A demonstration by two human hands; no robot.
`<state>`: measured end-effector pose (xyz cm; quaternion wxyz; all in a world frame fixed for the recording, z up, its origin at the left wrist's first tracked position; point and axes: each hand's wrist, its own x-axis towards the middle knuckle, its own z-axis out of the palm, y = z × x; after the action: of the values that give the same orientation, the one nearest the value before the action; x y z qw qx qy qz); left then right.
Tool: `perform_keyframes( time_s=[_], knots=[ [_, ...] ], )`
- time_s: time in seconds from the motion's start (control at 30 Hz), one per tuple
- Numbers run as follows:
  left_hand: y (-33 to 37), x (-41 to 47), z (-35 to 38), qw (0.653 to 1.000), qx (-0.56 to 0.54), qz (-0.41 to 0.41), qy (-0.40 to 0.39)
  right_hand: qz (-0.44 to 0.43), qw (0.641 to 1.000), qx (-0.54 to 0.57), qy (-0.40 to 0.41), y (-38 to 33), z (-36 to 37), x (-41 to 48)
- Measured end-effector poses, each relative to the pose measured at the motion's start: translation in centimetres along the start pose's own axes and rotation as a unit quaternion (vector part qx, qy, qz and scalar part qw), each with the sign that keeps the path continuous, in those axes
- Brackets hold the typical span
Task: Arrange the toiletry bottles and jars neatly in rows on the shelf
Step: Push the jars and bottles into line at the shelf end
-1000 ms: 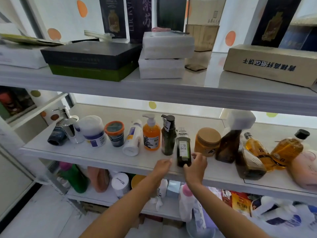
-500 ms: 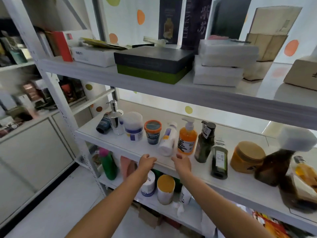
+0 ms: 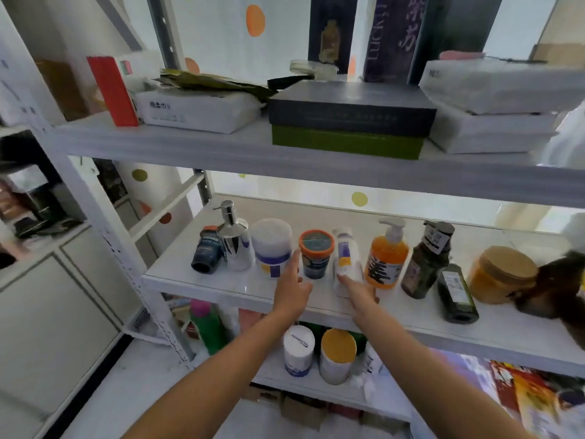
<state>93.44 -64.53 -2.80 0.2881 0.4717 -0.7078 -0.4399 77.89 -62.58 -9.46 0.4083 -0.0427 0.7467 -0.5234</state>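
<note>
Middle shelf (image 3: pixel 221 288) is looking pretty decent. Most of the toiletries stand in one row near the front: chrome pump dispenser (image 3: pixel 235 239), big white tub (image 3: pixel 272 248), orange-lidded jar (image 3: pixel 316 253), white bottle (image 3: pixel 346 258), orange pump bottle (image 3: pixel 386 256), then the dark bottles (image 3: pixel 427 261) and an amber jar (image 3: pixel 503 274) further right. A dark blue tube (image 3: pixel 207 253) sits tilted right beside the dispenser, so that end looks unfinished.

Both hands are at the shelf's front edge and neither grips anything. The left hand (image 3: pixel 292 286) has its fingers loose and mostly straight, with the index reaching into the gap between the tub and the orange-lidded jar. The right hand (image 3: pixel 361 291) is released too, index tip touching the foot of the white bottle.

Best guess: the person is bracketing the jar and bottle to nudge them into even spacing, since the bottle looks a bit tilted next to its neighbours. Pushing low makes sense, because a tall thin bottle tips easily if poked higher up.
</note>
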Motion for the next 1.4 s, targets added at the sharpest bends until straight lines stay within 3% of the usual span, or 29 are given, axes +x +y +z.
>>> perform_keyframes(
  time_s=[0.13,0.37,0.53,0.83,1.2,1.4],
  knots=[
    [-0.3,1.1,0.1,0.998,0.032,0.054,-0.022,0.004,1.000,0.003,0.018,-0.4,-0.1,-1.2],
    [-0.8,3.9,1.0,0.989,0.129,0.055,-0.036,-0.011,1.000,0.005,0.012,-1.0,-0.6,-1.0],
    [-0.4,5.2,1.4,0.988,0.148,0.033,-0.027,-0.011,1.000,0.016,-0.019,0.3,-0.3,3.3],
    [-0.7,5.9,2.5,0.988,0.154,0.016,-0.004,-0.012,0.999,-0.016,-0.034,-1.2,0.0,1.6],
    [-1.1,6.0,2.3,0.985,0.171,0.030,-0.008,-0.018,0.993,-0.113,0.012,-3.9,0.8,-1.5],
    [-1.1,6.3,1.8,0.984,0.172,0.049,0.000,-0.015,0.993,-0.112,0.019,-4.3,0.3,-1.8]
  ],
)
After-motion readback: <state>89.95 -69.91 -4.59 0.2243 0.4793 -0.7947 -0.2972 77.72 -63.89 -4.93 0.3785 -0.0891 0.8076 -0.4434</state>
